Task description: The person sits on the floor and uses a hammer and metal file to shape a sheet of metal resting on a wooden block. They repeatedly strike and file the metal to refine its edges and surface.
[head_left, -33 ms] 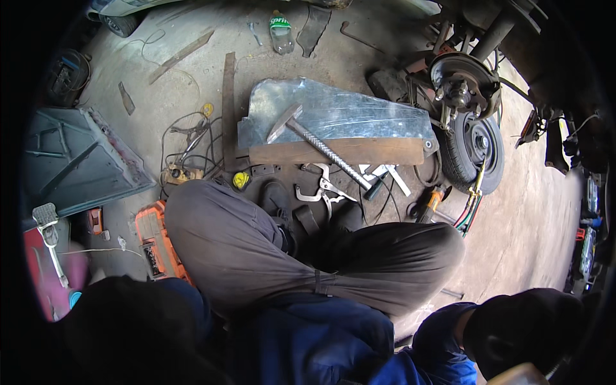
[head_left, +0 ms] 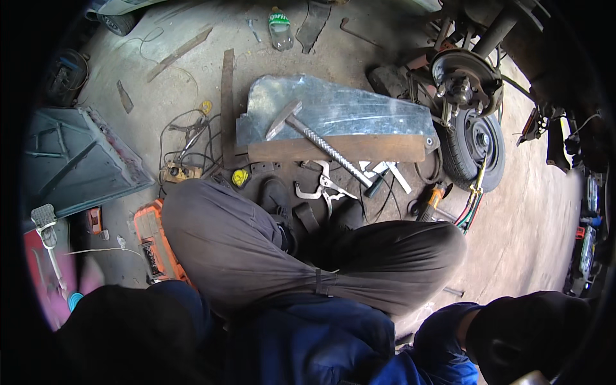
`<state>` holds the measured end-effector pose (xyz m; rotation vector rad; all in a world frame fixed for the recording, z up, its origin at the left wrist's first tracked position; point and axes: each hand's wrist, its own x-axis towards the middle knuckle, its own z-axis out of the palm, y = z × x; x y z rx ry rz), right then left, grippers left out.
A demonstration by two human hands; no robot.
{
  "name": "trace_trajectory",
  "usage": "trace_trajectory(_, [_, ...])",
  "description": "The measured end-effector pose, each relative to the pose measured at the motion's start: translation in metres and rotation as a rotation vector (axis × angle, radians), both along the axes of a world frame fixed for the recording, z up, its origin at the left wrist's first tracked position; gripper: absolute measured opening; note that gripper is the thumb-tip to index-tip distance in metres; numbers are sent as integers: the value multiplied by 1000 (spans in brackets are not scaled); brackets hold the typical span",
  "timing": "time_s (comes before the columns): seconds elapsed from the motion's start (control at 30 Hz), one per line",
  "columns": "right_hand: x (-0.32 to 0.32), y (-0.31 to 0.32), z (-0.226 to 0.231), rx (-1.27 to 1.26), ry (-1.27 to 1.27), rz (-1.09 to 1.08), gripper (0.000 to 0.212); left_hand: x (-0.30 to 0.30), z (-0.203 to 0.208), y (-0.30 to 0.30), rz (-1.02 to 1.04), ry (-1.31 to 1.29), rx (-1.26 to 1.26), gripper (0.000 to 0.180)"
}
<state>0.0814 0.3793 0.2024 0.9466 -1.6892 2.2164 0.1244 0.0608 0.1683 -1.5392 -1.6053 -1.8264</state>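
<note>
My left hand [head_left: 122, 337], a dark shape that looks gloved, is low at the left by the blue sleeve; its fingers cannot be made out. My right hand [head_left: 526, 333], in a black glove, is raised at the lower right, its fingers hidden in shadow. Just below it, a pale shiny tip [head_left: 532, 378] shows at the lower edge; I cannot tell whether the hand holds it. In front of my crossed legs a hammer [head_left: 321, 147] lies across a galvanized metal sheet [head_left: 346, 112], which rests along a rusty brown plate [head_left: 333, 151]. Locking pliers [head_left: 326, 183] lie before my shoes.
Nearest on the right are an angle grinder [head_left: 433, 202], a torch [head_left: 477, 179] with hoses, a wheel [head_left: 475, 151] and a raised brake hub [head_left: 463, 90]. To the left are an orange case [head_left: 157, 240], a tape measure [head_left: 240, 178], tangled cables and a panel [head_left: 83, 163]. A bottle [head_left: 280, 31] stands farther off.
The pale shiny tip below my right hand has sunk lower, so less of it shows. A blurred pink shape at the far left has shifted. The hammer and sheet stay put.
</note>
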Motion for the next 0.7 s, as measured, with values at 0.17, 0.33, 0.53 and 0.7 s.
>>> trace_trajectory(0.17, [-16, -10, -23, 33, -50, 24, 15, 1, -15, -7, 70, -34, -14, 36])
trace_trajectory(0.33, [-42, -19, -44, 111, -72, 34, 23, -10, -27, -31, 150, -22, -16, 37])
trace_trajectory(0.53, [-90, -22, -92, 386, -165, -119, 36, -28, -40, -100, 759, -61, -55, 38])
trace_trajectory(0.7, [-114, -46, -191, 966, -172, -277, 50, -92, -169, -165, 1307, -531, -542, 37])
